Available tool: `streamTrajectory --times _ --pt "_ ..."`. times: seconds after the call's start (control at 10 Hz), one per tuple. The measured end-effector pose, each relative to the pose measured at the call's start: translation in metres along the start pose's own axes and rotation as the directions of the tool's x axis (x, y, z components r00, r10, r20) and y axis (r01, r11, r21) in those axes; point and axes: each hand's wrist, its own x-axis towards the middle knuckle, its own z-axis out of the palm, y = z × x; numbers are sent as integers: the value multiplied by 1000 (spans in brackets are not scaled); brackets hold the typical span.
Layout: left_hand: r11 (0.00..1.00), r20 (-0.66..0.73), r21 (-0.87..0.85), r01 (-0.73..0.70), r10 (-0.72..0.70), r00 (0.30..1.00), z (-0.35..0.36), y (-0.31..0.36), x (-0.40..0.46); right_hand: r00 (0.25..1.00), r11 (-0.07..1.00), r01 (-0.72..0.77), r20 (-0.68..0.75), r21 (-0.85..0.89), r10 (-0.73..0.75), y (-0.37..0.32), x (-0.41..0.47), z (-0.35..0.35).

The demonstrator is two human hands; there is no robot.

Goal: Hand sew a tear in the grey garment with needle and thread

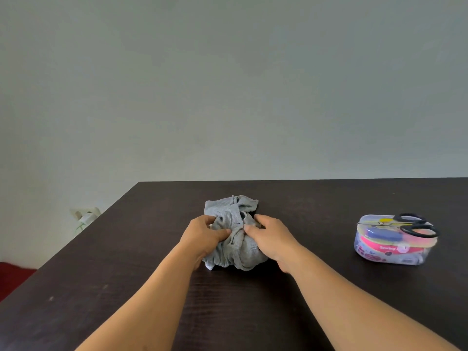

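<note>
The grey garment [234,239] lies bunched in the middle of the dark table [316,203]. Your left hand [205,236] grips its left side, and your right hand [268,236] grips its right side, thumbs close together. Well right of the garment sits a clear sewing kit box [391,247], with black-handled scissors [415,225] on its lid.

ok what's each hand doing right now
Left hand: grips the garment.
Right hand: grips the garment too.
</note>
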Motion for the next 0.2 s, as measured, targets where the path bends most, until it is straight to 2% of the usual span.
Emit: streamTrajectory --times 0.1,0.2 --pt "983 -196 145 -116 143 970 6 -1 -27 996 997 44 -84 59 -39 18 -20 -5" --pt "929 -319 290 -231 321 892 24 -14 -56 984 998 68 -167 13 -65 34 -38 -13"
